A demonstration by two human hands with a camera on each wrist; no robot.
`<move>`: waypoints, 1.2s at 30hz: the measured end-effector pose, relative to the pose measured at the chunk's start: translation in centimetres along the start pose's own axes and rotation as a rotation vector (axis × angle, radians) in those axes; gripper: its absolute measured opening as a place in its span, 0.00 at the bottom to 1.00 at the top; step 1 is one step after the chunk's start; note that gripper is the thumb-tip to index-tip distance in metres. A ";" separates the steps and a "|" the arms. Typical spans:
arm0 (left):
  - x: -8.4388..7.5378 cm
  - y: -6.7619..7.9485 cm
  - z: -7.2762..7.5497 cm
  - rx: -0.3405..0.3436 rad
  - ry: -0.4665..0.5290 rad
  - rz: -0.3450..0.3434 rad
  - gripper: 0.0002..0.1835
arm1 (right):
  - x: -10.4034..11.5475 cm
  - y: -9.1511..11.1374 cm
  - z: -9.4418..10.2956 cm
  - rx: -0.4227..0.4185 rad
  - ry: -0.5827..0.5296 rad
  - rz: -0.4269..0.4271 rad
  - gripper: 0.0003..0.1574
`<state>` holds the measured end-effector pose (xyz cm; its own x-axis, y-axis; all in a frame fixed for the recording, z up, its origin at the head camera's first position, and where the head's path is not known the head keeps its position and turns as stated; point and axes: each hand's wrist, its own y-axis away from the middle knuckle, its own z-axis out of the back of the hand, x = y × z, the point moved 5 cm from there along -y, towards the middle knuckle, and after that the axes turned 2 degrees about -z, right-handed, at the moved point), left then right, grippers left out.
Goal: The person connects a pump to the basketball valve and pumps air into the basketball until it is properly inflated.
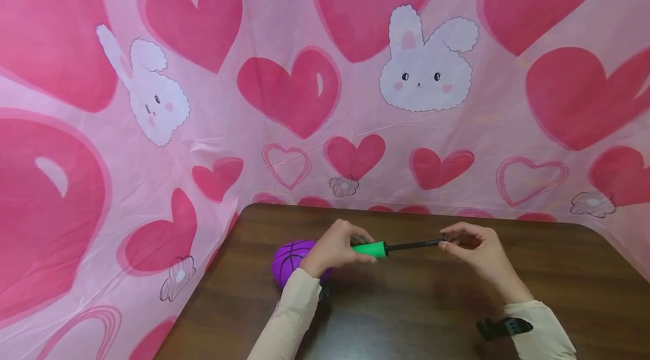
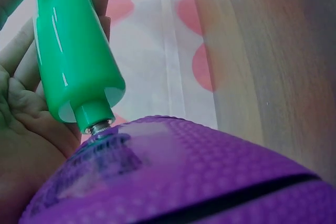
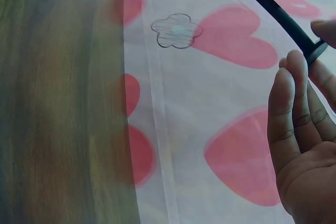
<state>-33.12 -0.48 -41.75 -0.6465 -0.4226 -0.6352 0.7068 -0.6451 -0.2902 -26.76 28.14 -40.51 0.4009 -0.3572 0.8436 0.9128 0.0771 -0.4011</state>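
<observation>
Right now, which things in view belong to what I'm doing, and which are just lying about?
In use:
- pump, held by left hand and right hand
- ball, at the pump's tip

Just around:
- table
- heart-print cloth
- black wrist device

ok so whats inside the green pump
A black rod sticks out of one end of the green pump and a metal tip out of the other. Its body covers the inside, so how far the rod reaches in can't be seen.
</observation>
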 end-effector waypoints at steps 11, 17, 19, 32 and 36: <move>0.1 -0.1 -0.1 -0.001 0.022 0.022 0.16 | -0.1 -0.1 0.0 -0.003 -0.007 0.000 0.12; 0.0 -0.2 -0.3 0.005 0.023 0.009 0.17 | -0.3 -0.1 -1.0 0.009 -0.004 -0.046 0.11; 0.0 -0.2 -0.3 0.002 0.017 0.005 0.17 | -0.4 -0.1 -1.3 0.014 -0.015 -0.063 0.12; -0.3 -0.6 -1.2 0.017 -0.015 0.001 0.16 | -1.0 0.4 -4.2 0.085 -0.046 -0.071 0.16; -0.4 -0.7 -1.6 0.023 -0.033 -0.007 0.16 | -1.2 0.5 -5.0 0.100 -0.044 -0.084 0.16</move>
<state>-32.91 1.17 -42.38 -0.6607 -0.4388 -0.6090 0.6958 -0.6625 -0.2775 -27.23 23.97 -43.52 0.3242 -0.3254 0.8883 0.9455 0.1418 -0.2932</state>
